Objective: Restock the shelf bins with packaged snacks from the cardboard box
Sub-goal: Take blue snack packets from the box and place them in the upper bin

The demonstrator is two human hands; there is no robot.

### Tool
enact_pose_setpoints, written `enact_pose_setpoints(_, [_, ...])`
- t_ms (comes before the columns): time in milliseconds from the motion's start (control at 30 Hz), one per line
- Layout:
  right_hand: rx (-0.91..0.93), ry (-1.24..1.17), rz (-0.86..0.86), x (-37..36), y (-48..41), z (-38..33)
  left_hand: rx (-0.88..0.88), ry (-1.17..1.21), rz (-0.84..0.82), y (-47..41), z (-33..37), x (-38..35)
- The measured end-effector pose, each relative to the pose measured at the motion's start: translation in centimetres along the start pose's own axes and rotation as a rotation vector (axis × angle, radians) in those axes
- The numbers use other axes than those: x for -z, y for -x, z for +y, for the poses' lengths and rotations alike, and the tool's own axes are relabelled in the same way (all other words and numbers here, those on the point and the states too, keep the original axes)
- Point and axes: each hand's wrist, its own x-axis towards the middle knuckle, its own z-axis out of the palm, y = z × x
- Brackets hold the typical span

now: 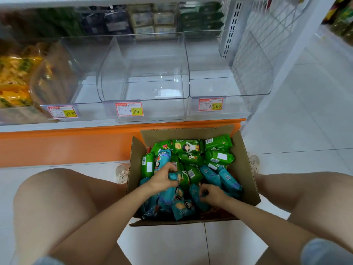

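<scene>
Both hands in box (pixel 246 180), bins (pixel 145 73) straight ahead, above.
My left hand (pixel 162 177) grips a teal pack (pixel 174 177); right hand (pixel 213 194) pinches another (pixel 197 197), long axis running away from me.

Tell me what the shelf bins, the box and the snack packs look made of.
Shelf bins: clear rigid plastic, glossy; the shelf shows through and the edges glint.
Box: brown corrugated cardboard, matte; raw cut flap edges.
Snack packs: thin printed plastic film, probably; shiny, wrinkled, crimped ends, in green and teal.

Both hands (pixel 162 178) (pixel 214 194) grasping teal packets (pixel 174 177) in cardboard box (pixel 246 175).
</scene>
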Motion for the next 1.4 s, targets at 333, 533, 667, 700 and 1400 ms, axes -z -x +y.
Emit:
enact_pose_setpoints(333, [-0.160,-0.093,0.037,-1.0,-0.8,-0.8,0.165,0.412,-0.081,0.0,0.2,0.6])
enact_pose_setpoints(533, [-0.194,-0.249,0.101,1.7,-1.2,-1.3,0.260,0.257,-0.160,0.0,-0.7,-0.7])
enact_pose_setpoints(667, [-0.121,-0.335,0.142,1.8,-0.4,-1.4,0.268,0.066,-0.241,0.2,-1.5,-1.7])
enact_pose_setpoints(700, [-0.107,-0.339,0.138,1.5,-0.2,-1.4,0.269,0.031,-0.242,0.1,-1.6,-1.8])
enact_pose_setpoints(1400, [-0.310,-0.624,-0.207,0.2,-0.7,-1.8,0.226,0.109,-0.031,0.3,-0.4,0.9])
